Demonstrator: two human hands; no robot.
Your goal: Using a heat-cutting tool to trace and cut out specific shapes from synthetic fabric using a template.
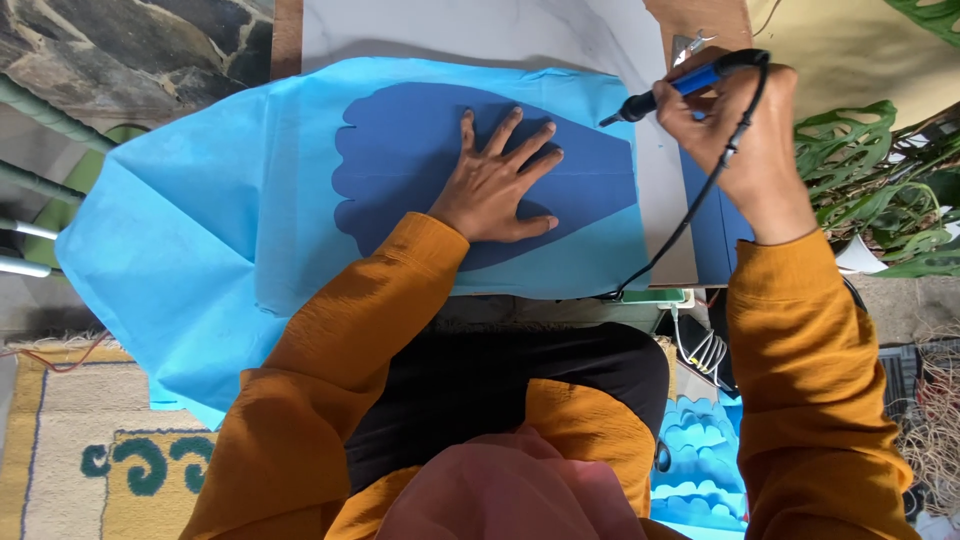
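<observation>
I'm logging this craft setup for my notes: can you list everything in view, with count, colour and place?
Fabric sheet: one, light blue, spread over the table, hanging off at left.
Scalloped template: one, dark blue, on the fabric.
Table: one, white, under the fabric.
Hot-tip tool: one, blue and black, corded, above the table's right edge.
Cut scalloped pieces: several, blue, floor at right.
Rug: one, cream and green, lower left.
Plant leaves: green, right.
Left hand: flat on the template.
Right hand: holding the tool.
</observation>
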